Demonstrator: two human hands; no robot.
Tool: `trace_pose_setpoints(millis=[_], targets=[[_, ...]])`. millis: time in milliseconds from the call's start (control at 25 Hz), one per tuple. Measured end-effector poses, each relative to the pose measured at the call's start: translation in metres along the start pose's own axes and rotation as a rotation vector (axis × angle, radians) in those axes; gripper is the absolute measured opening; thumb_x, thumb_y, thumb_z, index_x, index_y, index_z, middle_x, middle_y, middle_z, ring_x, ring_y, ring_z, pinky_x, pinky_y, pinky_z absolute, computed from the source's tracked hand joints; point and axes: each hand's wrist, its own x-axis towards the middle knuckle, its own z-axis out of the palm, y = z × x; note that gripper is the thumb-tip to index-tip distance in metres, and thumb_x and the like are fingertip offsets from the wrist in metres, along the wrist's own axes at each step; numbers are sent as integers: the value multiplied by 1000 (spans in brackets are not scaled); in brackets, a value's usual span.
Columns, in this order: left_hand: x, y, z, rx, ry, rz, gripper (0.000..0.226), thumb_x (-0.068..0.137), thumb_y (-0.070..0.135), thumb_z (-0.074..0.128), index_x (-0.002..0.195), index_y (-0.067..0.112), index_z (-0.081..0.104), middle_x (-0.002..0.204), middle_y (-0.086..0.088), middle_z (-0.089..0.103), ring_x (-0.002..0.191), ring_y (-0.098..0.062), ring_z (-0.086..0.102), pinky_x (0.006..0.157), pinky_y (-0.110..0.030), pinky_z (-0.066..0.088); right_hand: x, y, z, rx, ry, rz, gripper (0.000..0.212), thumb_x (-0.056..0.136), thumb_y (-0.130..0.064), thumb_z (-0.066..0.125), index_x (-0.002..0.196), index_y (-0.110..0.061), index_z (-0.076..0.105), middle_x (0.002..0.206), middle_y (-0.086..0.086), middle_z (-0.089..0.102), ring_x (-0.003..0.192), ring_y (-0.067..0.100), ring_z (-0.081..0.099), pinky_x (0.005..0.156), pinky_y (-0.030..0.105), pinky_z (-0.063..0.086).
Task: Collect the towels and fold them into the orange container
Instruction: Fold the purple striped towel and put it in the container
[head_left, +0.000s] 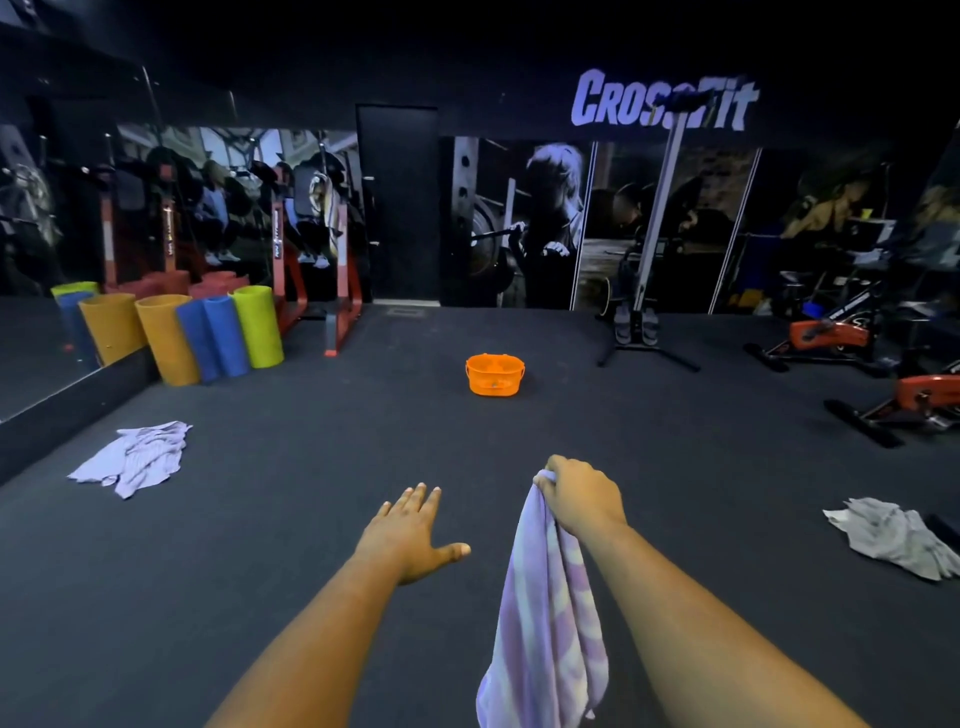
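Observation:
My right hand (579, 498) grips the top of a lilac striped towel (545, 623), which hangs down in front of me above the dark floor. My left hand (410, 532) is held out flat beside it, fingers straight and spread, holding nothing. The orange container (495, 375) stands on the floor straight ahead, well beyond both hands. A crumpled pale lilac towel (136, 457) lies on the floor to the left. A crumpled grey towel (896, 535) lies on the floor at the right edge.
Rolled mats (208, 335) in yellow, blue and green lean against the mirror wall at the left. A red rack (340, 291) stands behind them. A tall machine stand (641, 322) and orange exercise bikes (831, 338) line the right side.

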Motion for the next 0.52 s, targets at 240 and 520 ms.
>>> trace_pose_setpoints(millis=[240, 520], targets=[[179, -24, -51, 14, -3, 46, 106, 88, 84, 37, 163, 23, -7, 171, -2, -7, 158, -18, -4, 129, -42, 4, 168, 8, 11, -4, 7, 54, 24, 105, -40, 42, 103, -22, 57, 96, -1, 66, 80, 23, 62, 64, 33, 46], [384, -21, -73, -4, 8, 35, 105, 88, 82, 39, 163, 23, -5, 171, -3, -5, 158, -19, -2, 128, -42, 5, 369, 46, 46, 36, 14, 28, 23, 104, -41, 43, 105, -23, 58, 99, 1, 67, 84, 26, 63, 66, 35, 48]])
